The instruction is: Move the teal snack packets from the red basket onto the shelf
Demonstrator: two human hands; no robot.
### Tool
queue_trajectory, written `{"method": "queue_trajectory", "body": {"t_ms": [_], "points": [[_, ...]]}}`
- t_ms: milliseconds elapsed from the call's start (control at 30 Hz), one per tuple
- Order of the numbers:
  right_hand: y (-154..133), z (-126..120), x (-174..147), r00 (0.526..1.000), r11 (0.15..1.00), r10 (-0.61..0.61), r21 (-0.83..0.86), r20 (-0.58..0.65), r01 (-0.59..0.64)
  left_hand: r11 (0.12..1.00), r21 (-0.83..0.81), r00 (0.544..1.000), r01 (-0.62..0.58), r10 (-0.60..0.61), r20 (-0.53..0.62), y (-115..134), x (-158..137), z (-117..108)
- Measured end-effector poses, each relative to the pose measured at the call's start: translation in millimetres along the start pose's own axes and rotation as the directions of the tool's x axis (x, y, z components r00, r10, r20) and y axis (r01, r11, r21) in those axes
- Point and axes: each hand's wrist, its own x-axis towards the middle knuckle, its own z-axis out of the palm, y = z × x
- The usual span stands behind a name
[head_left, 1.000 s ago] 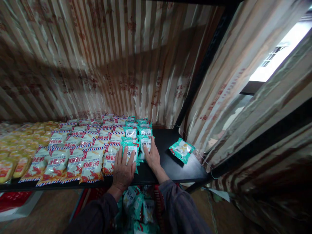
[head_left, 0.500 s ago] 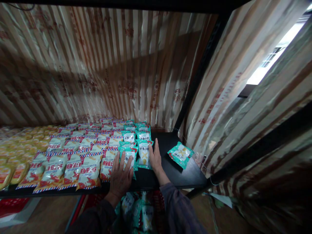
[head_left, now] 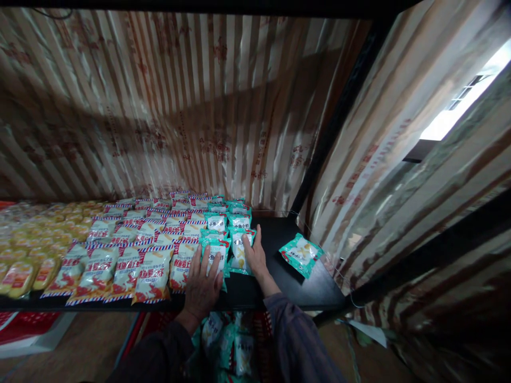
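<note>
From the head-worn view, I see the left hand [head_left: 200, 287] laid flat over a green packet [head_left: 216, 251] at the shelf's front, its grip spread, fingers slightly apart. Beside it, the right hand [head_left: 256, 260] has its thumb on the neighbouring green packet [head_left: 238, 256] and its fingers upright along that packet's right side, the grip open. A loose green packet [head_left: 301, 254] lies farther right on the black shelf [head_left: 275, 290]. Striped-edge packets [head_left: 151, 274] stand in rows to the left; more green packets [head_left: 243, 354] sit below.
</note>
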Motion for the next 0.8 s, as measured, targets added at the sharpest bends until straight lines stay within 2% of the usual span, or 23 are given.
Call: {"method": "queue_trajectory", "body": {"t_ms": [100,233,300,400,500,600,700,800], "points": [[3.3,-6.0,0.5,1.0,0.999,-0.028,0.036,-0.013,0.028,1.0,-0.004,1.0,0.021,-0.021,-0.022,2.8,2.5,-3.5],[4.1,-13.4,3.7,0.999,0.998,-0.027,0.049,0.041,0.025,0.998,-0.023,0.998,0.052,-0.052,-0.017,10.4,13.7,-11.9],[3.7,-14.9,7.6,0.999,0.998,-0.028,0.062,0.046,0.025,0.998,-0.041,0.999,0.039,-0.039,0.017,13.7,26.2,-15.6],[5.3,-14.0,17.3,0.999,0.994,-0.038,0.108,0.037,0.034,0.994,-0.049,0.993,0.095,-0.091,0.078,15.9,53.9,-16.7],[10.9,-10.5,30.3,0.999,0.989,-0.038,0.146,0.027,0.034,0.99,-0.056,0.983,0.129,-0.12,0.139,14.3,82.9,-10.9],[17.2,-5.4,41.4,0.998,0.984,-0.059,0.168,0.016,0.055,0.984,-0.055,0.972,0.17,-0.159,0.175,10.0,99.3,-1.2],[20.8,-1.1,45.6,0.991,0.972,-0.122,0.207,0.047,0.11,0.973,-0.042,0.959,0.226,-0.215,0.182,6.8,100.9,7.7],[21.7,0.7,43.8,0.986,0.971,-0.129,0.215,0.105,0.104,0.968,-0.052,0.957,0.245,-0.233,0.173,7.0,96.2,14.2]]}}
